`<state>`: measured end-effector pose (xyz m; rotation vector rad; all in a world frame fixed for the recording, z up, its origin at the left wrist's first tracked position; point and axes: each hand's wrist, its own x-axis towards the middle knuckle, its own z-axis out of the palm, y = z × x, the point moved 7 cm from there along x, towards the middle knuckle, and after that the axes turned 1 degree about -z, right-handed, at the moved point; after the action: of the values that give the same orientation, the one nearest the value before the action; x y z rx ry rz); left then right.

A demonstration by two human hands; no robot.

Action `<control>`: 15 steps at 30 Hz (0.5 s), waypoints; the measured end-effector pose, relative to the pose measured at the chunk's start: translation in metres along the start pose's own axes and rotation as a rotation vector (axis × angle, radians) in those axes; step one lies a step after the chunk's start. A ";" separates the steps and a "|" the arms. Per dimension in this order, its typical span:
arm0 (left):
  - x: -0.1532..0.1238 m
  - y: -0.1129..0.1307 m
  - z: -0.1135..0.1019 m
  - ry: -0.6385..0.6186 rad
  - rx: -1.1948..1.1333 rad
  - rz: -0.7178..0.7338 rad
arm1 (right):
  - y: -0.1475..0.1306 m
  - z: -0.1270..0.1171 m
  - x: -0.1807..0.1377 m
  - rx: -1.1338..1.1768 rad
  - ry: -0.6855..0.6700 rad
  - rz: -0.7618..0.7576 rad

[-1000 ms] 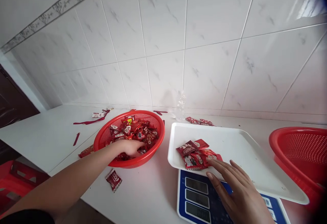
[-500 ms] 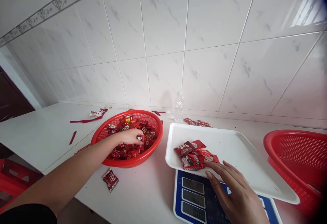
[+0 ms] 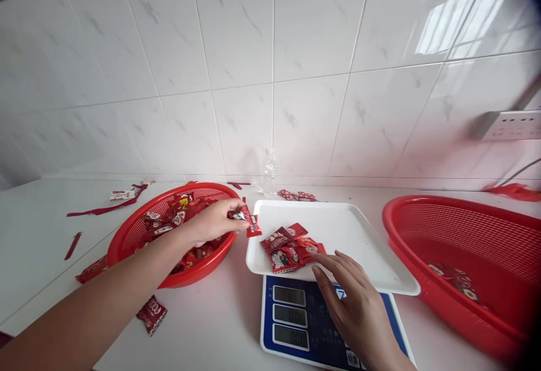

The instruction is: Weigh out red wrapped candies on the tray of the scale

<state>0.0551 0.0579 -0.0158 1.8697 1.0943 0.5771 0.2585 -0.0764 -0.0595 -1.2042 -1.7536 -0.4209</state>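
Observation:
My left hand [image 3: 220, 221] pinches red candy packets [image 3: 249, 220] between thumb and fingers, over the gap between the red basket and the white tray. Below it, the red basket [image 3: 211, 272] is full of red-wrapped candies [image 3: 169, 219]. On the left of the white tray [image 3: 338, 219] lies a small heap of red packets [image 3: 291, 247]. My right hand [image 3: 350, 292] hovers at the tray's front edge with fingers spread, fingertips beside the heap; whether they touch it is unclear. Under the tray stands a blue digital scale [image 3: 310, 303], partly covered by that hand.
At the right is a second red basket [image 3: 406, 235] with a few packets at its bottom. A clear bottle [image 3: 270, 173] and red packets [image 3: 297, 195] stand by the tiled wall. One loose candy [image 3: 152, 314] lies before the left basket. A red ribbon [image 3: 110, 208] lies at left.
My left hand has lifted out of the left basket with candy packets and moved right to the tray's edge. My right hand stays by the heap. The view has turned right.

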 end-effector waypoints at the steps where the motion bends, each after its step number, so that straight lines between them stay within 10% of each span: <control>1: 0.006 0.007 0.015 -0.039 -0.007 0.021 | 0.002 0.000 0.000 -0.006 -0.005 0.025; 7: 0.034 0.033 0.073 -0.179 0.045 0.080 | 0.010 -0.003 0.001 0.014 0.011 0.094; 15: -0.004 0.036 0.042 0.190 -0.021 0.191 | 0.009 -0.008 0.003 0.016 0.021 0.101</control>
<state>0.1002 0.0272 -0.0062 1.9436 1.0309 0.8878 0.2699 -0.0764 -0.0552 -1.2662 -1.6673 -0.3579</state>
